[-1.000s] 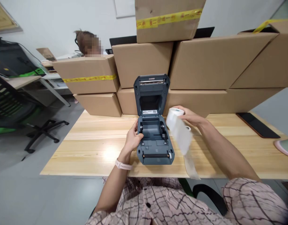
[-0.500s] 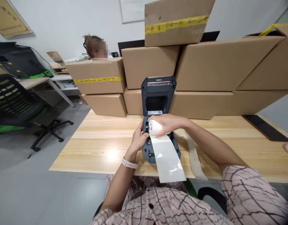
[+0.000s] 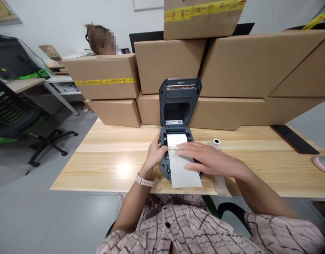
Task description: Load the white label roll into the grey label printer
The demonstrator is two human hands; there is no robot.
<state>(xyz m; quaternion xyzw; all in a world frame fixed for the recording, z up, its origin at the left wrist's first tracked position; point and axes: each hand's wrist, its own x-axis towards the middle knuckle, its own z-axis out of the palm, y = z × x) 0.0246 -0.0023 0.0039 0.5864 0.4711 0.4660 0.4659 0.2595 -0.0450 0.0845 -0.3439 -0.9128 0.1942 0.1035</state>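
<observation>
A dark grey label printer (image 3: 165, 165) stands on the wooden table with its lid (image 3: 179, 102) raised. Inside it sits a white label roll (image 3: 176, 140) between two black holders, and its strip (image 3: 184, 173) runs out over the printer's front. My left hand (image 3: 155, 152) grips the printer's left side, thumb on the near edge. Above the strip, just right of the roll, my right hand (image 3: 208, 158) has its fingers apart and slightly blurred. To the right, a second small roll (image 3: 216, 141) lies on the table, with a loose strip (image 3: 221, 186) by the front edge.
Stacked cardboard boxes (image 3: 236, 67) line the back of the wooden table (image 3: 99, 158). A black flat device (image 3: 295, 139) lies at the right, near a pink-rimmed object (image 3: 323, 165). Behind the boxes a person's head (image 3: 100, 38) shows. An office chair (image 3: 16, 113) is at left.
My right hand has let go of the label roll and moved right and down, with its fingers now apart. The roll now rests between the holders. My left hand stays on the printer.
</observation>
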